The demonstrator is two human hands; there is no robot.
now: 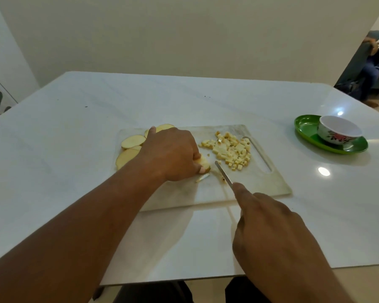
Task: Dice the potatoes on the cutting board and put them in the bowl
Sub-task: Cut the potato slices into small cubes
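Nearest of all, the right hand [269, 228] is curled round the handle of a knife [224, 175], forefinger stretched along the spine; the handle itself is hidden inside the fist. The narrow blade points up and left over the cutting board [260, 184], its tip just beside the potato piece [204, 164] but apart from it. I cannot tell whether the edge touches the board.

A little further in, the left hand [171, 153] lies knuckles-up on the board, fingers bent down and pressing that potato piece against the surface. Only the cut end, pale yellow with a tan rim of skin, pokes out past the fingertips. A thin sliver of peel [202, 177] lies just below it.

The board is a whitish, stained plastic slab with a slot handle at its right end, lying on a white table [74, 149]. Behind and left of the left hand are several potato slices [133, 141], oval, cream inside, thin brown edge, overlapping one another and partly hanging off the board's left side. To the right sits a heap of diced potato [231, 149], small pale cubes, some fallen loose at the fringe.

Farther off to the right, well apart from the board, a white bowl [337, 132] with a red flower pattern stands on a green tray [304, 127]. No writing can be read anywhere.
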